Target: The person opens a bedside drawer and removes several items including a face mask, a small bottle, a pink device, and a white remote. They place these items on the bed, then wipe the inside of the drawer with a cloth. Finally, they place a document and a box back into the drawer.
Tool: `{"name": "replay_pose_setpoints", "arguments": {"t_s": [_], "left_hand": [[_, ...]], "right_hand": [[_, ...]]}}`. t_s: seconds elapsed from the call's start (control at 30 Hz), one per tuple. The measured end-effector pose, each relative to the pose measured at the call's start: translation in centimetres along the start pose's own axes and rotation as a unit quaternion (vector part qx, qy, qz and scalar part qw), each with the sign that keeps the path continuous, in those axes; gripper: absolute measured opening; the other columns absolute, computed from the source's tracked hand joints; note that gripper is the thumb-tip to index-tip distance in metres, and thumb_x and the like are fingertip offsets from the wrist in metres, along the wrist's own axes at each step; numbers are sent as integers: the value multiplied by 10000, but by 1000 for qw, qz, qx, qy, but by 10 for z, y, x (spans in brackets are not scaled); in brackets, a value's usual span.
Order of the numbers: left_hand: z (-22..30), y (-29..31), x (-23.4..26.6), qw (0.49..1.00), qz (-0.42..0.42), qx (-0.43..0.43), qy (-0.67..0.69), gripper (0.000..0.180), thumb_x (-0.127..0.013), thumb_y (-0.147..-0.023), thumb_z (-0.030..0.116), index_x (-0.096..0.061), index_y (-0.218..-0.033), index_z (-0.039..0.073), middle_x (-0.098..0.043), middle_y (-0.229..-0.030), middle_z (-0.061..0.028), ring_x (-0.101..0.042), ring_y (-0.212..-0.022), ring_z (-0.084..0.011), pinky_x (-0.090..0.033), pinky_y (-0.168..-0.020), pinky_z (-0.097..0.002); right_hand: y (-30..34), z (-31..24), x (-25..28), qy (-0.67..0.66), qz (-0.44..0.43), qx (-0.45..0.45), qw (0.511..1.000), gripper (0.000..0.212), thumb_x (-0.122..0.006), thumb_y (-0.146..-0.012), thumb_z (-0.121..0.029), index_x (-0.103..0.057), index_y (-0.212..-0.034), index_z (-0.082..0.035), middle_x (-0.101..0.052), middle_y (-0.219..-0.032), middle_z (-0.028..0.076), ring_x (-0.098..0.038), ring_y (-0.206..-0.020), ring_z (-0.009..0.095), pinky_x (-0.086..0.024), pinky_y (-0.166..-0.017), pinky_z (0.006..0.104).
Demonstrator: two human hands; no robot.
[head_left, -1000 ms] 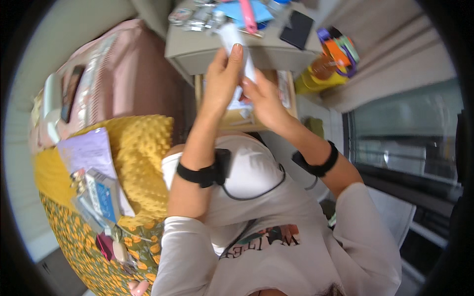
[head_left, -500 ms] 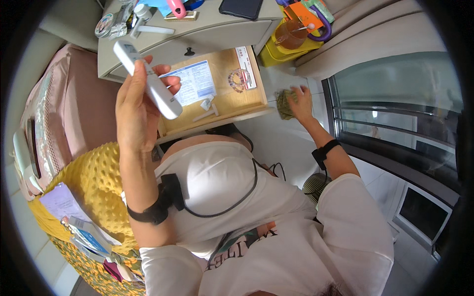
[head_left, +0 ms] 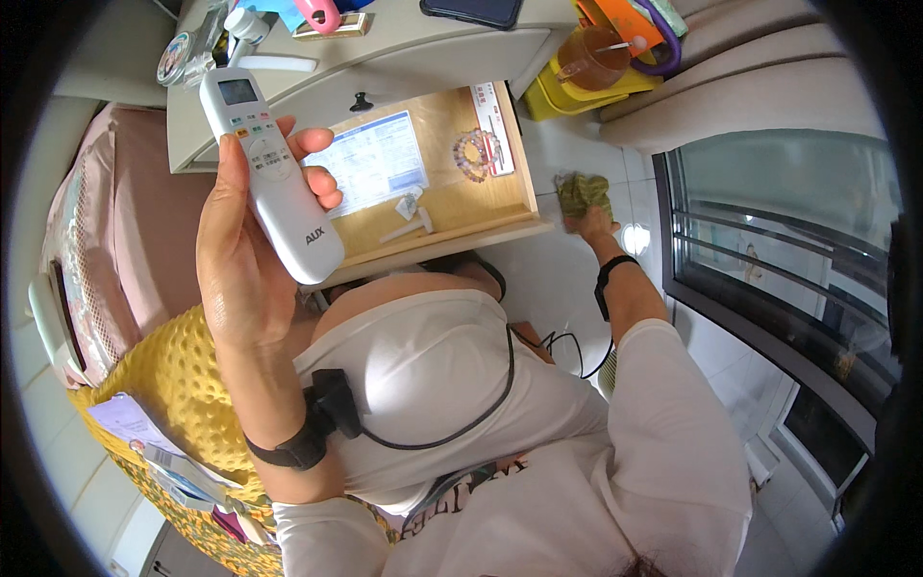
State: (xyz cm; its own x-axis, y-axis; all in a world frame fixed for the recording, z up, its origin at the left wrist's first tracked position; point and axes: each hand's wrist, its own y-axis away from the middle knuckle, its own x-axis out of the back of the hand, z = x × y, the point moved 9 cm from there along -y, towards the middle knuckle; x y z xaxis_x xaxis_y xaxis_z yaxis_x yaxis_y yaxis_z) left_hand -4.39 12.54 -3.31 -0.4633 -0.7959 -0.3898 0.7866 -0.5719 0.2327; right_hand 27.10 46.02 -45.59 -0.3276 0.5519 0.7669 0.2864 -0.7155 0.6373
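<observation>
My left hand [head_left: 240,260] is wrapped round a white remote control [head_left: 296,229], held up over the left side of the open drawer [head_left: 447,238]. Its small grey screen and buttons face up. Beyond the drawer's right side, low over the tiled floor, my right hand [head_left: 596,225] grips an olive-green cloth [head_left: 581,192]; the fingertips are partly hidden by it. Inside the drawer lie a printed sheet [head_left: 380,159], a bead bracelet [head_left: 473,154], a small T-shaped white razor [head_left: 411,227] and a crumpled clear wrapper [head_left: 409,202].
A phone [head_left: 471,10], a pink object [head_left: 317,13] and a white bottle [head_left: 246,25] sit on the cabinet top. Right of it stands a yellow bin [head_left: 553,96] holding a brown cup [head_left: 588,60]. A glass door [head_left: 779,183] is at right, a yellow blanket [head_left: 178,370] at left.
The remote has turned its button face toward me and come slightly nearer. My right hand, spread over the cloth before, has closed on it, and the cloth has shifted slightly right.
</observation>
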Motion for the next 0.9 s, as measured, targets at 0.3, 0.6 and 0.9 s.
{"name": "replay_pose_setpoints", "arguments": {"t_s": [0.3,0.6,0.9], "left_hand": [[-18,6,-30,989,-105,62,78,583,-326,-969,481,-360,-1296,-1,-572,-950,-118,-649,-724,-241,-552,-665,-335],[-35,24,-53,980,-104,142,95,366,-352,-971,353,-465,-1097,29,-619,-761,-101,-603,-570,-172,-531,-523,-278],[-38,79,-125,988,-115,43,-96,355,-335,-961,335,-356,-1203,76,-572,-854,-120,-550,-559,-160,-463,-473,-302]], "right_hand": [[50,39,90,-240,271,120,924,431,-650,-674,-155,-536,-1034,54,-631,-902,241,-612,-860,416,-479,-772,423],[205,15,204,-685,-38,234,689,335,-536,-907,-132,-489,-1219,-21,-551,-1090,66,-536,-962,177,-438,-830,313],[377,-68,299,-723,47,408,556,436,-438,-977,-198,-298,-1352,-26,-439,-1266,117,-451,-1125,205,-371,-960,344]]}}
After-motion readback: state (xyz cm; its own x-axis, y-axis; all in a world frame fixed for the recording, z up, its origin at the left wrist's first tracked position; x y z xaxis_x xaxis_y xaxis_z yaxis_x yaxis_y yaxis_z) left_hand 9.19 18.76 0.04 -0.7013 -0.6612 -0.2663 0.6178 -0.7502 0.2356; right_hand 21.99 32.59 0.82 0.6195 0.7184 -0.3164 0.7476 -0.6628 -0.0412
